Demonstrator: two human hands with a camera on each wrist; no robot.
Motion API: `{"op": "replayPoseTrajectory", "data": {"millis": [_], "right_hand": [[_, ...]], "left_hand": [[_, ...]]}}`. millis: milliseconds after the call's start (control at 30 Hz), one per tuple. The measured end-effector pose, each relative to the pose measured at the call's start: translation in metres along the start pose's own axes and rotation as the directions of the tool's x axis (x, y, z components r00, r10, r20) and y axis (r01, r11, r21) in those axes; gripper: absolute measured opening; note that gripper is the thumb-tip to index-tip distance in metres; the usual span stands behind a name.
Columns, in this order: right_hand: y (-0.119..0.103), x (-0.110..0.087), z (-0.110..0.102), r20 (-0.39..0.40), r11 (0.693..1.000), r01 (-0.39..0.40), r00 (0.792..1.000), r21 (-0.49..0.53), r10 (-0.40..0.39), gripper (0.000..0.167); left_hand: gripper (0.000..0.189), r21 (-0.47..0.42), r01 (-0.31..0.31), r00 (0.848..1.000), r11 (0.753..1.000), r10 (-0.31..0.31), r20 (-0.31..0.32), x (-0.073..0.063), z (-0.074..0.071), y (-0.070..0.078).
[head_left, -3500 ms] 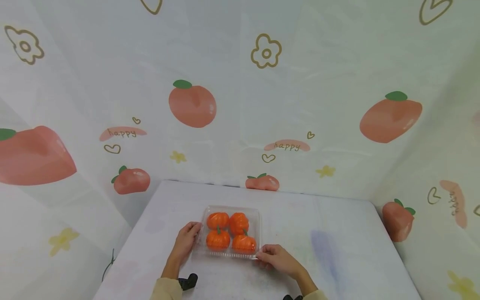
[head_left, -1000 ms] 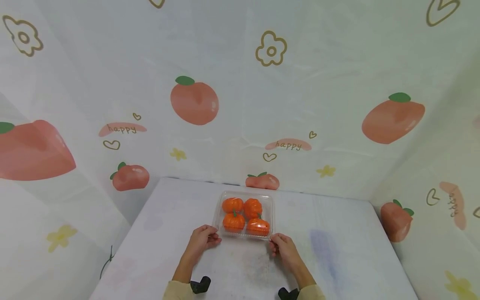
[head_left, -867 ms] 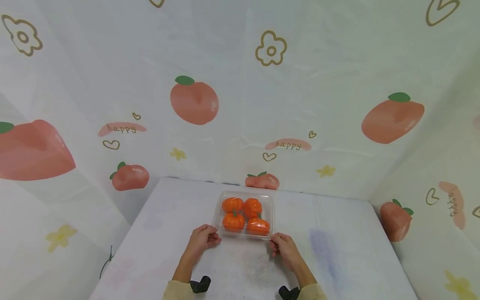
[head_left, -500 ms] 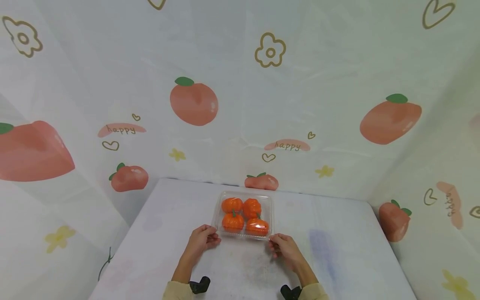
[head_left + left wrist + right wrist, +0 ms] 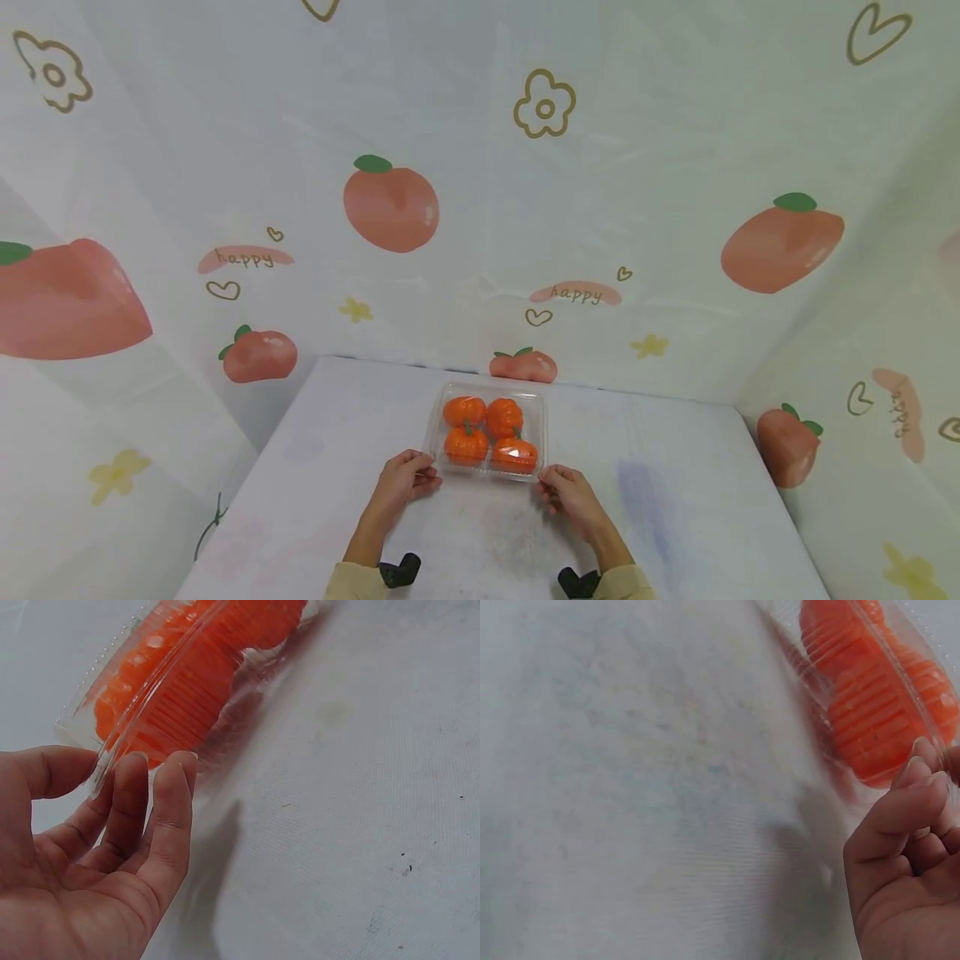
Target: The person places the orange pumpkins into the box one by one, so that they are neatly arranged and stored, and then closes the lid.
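Note:
A clear plastic clamshell box (image 5: 491, 390) lies on the white table, with several small orange pumpkins (image 5: 467, 446) inside that have green stems. My left hand (image 5: 402, 482) pinches the rim at the box's near left corner; the left wrist view shows the thumb above the rim (image 5: 105, 769) and fingers below it. At the near right corner my right hand (image 5: 572, 493) pinches the rim between thumb and fingers. Part of the right thumb lies outside the right wrist view. Ribbed box walls show in front of the orange pumpkins (image 5: 870, 720) there.
The white table (image 5: 660, 500) carries faint coloured stains. Behind and beside it hangs a white cloth (image 5: 465, 108) printed with peaches, flowers and hearts. A dark cord (image 5: 210, 525) hangs by the left table edge. Black wrist mounts (image 5: 401, 570) sit on both forearms.
Since the earliest frame the box has moved away from me and to the right, and my left hand has shifted from its left side to the near left corner. Lately almost nothing moves.

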State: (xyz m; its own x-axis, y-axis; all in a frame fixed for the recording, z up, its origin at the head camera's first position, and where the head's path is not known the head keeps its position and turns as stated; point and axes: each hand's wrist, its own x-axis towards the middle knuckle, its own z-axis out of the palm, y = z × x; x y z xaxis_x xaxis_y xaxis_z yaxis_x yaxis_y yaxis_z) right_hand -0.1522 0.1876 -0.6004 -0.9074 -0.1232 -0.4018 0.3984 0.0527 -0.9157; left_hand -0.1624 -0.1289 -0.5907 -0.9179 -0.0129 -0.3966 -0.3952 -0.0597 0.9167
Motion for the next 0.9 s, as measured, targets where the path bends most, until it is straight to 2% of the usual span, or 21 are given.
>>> {"op": "replayPoseTrajectory", "data": {"millis": [200,433,700,900], "right_hand": [[-0.0008,-0.0001,0.0000,-0.005,1.000,-0.002,1.000,-0.030,0.002,0.024],[0.0007,0.0023,-0.0001,-0.003,1.000,0.007,1.000,-0.014,-0.007,0.026],[0.0005,0.0013,0.0007,-0.011,1.000,0.026,1.000,-0.013,-0.026,0.023],[-0.0027,0.0013,-0.0030,0.031,0.999,0.026,0.999,-0.027,-0.025,0.023]], "left_hand": [[0.025,0.014,0.003,1.000,1.000,-0.003,-0.010,0.0005,0.0000,0.0000],[0.021,0.037,-0.013,1.000,0.999,0.014,-0.024,0.0048,-0.0014,-0.0002],[0.020,0.058,-0.015,1.000,0.998,0.016,-0.008,0.0073,-0.0025,0.0002],[0.018,0.065,-0.011,1.000,0.998,0.012,-0.011,0.0078,-0.0039,0.0000]]}}
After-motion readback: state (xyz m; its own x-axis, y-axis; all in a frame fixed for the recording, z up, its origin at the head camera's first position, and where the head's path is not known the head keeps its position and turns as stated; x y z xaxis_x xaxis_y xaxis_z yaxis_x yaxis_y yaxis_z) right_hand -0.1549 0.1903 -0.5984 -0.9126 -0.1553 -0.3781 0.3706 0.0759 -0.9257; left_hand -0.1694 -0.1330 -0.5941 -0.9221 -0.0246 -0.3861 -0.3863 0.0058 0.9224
